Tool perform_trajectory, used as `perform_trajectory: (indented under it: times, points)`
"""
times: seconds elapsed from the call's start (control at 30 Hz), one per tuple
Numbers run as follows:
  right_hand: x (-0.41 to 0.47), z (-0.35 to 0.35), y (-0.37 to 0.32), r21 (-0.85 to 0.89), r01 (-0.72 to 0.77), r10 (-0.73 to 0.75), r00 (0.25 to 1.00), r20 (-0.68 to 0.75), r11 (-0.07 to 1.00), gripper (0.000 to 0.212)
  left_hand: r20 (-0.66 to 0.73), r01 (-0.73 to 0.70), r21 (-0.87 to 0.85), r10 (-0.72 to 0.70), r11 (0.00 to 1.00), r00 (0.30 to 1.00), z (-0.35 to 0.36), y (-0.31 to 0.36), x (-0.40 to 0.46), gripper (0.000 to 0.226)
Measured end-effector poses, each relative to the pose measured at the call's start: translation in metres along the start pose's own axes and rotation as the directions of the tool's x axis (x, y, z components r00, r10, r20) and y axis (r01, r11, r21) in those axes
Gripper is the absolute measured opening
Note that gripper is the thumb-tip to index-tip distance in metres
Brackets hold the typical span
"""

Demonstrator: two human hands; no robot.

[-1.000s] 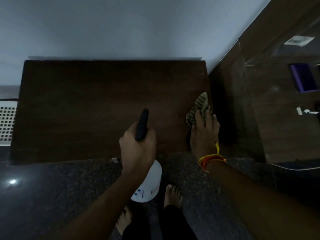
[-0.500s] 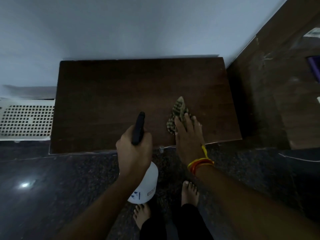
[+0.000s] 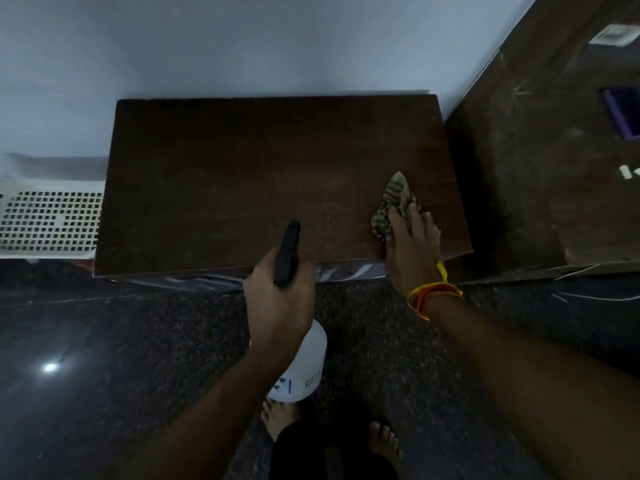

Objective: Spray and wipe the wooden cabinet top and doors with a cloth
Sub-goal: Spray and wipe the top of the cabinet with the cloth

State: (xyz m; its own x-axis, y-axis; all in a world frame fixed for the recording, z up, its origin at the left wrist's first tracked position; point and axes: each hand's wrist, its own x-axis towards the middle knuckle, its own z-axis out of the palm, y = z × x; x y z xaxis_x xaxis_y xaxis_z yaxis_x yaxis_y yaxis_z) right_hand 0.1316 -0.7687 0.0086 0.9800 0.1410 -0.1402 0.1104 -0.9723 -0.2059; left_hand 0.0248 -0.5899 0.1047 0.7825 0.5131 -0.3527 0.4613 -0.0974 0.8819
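Dim room, pale bluish wall [image 3: 242, 39] behind; dark speckled stone floor [image 3: 138, 341] with one bright glint of reflected light at lower left. Low wooden cabinet top [image 3: 242, 174] set against the wall, dark brown, grain running sideways, faint pale smears near its right part. Cabinet doors not visible from this angle. White perforated panel [image 3: 48, 220] sits just left of the cabinet; taller dark wooden furniture [image 3: 540, 168] stands just right of it, with a purple object [image 3: 623, 112] in a recess, too dim to identify. Cloth [image 3: 393, 202]: small, crumpled, striped tan and dark green, lying on the cabinet top near its front right corner. Right hand [image 3: 412, 251] lies palm down on the cloth, fingers [image 3: 398, 220] extended and close together, pressing its near half flat against the wood; the far end of the cloth pokes out beyond the fingertips. Yellow and orange threads [image 3: 433, 296] circle the right wrist. Left hand [image 3: 280, 299] curls around the black trigger head of a spray bottle [image 3: 304, 368], fingers wrapped tight, nozzle pointing toward the cabinet top over its front edge; white bottle body hangs below the hand with a small printed label. Bare feet [image 3: 384, 441] on the floor below.
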Motion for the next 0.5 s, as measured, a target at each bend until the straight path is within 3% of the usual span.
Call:
perform_trajectory:
  times: [0.5]
  points:
    - [-0.002, 0.002, 0.004, 0.051, 0.068, -0.066, 0.997, -0.048, 0.996, 0.047, -0.115, -0.069, -0.012, 0.067, 0.998, 0.991, 0.036, -0.032, -0.051, 0.028]
